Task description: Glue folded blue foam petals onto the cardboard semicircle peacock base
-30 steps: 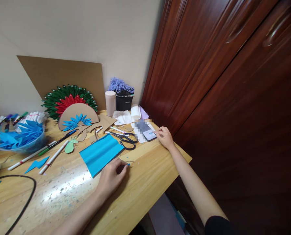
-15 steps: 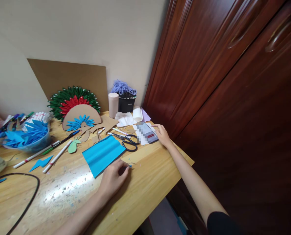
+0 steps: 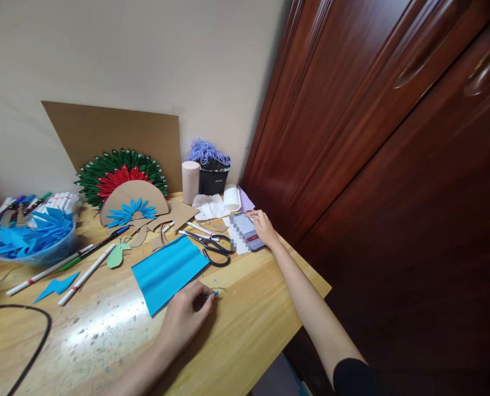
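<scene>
My left hand [image 3: 186, 318] rests on the wooden table [image 3: 248, 319] at the near corner of a folded blue paper sheet [image 3: 166, 271]. Its fingers pinch a small blue-tipped thing, too small to name. My right hand [image 3: 263, 226] reaches to the far right of the table and touches the screen of a phone [image 3: 247, 232] lying flat there. Black scissors [image 3: 212, 248] lie between the blue sheet and the phone.
A dark wooden wardrobe [image 3: 393, 165] stands right of the table. At the back are a cardboard sheet [image 3: 116, 132], a red-green paper fan [image 3: 119, 173], a black cup with purple yarn [image 3: 212, 168] and a tape roll [image 3: 230, 198]. Pens, a bowl of blue cutouts [image 3: 34, 239] and a black cable [image 3: 30, 341] lie left.
My right hand has shifted from the phone's near end to its far top edge. The view has moved slightly. My left hand stays at the blue sheet's corner.
</scene>
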A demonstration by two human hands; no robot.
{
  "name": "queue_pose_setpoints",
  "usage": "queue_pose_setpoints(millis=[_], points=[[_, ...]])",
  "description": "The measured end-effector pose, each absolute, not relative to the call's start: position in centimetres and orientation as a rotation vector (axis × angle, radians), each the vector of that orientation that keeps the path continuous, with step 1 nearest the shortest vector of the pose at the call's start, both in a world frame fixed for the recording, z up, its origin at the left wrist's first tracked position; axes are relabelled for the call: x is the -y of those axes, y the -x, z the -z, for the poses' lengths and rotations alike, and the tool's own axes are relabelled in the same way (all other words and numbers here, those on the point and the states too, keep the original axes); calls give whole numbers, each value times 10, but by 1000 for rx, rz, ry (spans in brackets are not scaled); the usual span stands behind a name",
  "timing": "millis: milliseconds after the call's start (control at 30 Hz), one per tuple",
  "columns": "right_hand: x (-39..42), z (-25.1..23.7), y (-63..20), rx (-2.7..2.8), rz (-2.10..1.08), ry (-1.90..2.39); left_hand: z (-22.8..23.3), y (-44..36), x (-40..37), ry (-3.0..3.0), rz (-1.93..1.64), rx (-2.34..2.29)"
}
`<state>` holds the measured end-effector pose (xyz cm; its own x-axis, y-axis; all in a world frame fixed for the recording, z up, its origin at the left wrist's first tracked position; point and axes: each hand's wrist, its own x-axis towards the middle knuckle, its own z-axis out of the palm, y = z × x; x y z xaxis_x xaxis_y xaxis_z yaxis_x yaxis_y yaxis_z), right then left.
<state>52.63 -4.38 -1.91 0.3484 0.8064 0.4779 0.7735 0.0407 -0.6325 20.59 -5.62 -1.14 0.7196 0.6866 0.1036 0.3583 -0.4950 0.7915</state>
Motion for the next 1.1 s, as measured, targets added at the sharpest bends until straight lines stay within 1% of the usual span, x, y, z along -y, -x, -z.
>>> queue_pose_setpoints(millis=[300, 600, 1100], points=[[41, 22, -528, 1445, -74, 1679, 8, -207, 56, -2091, -504, -800], [50, 13, -532, 1358, -9, 1733, 8, -208, 56, -2085, -486, -813], [47, 19, -528, 1406, -15, 1745, 6, -208, 56, -2073, -484, -818]])
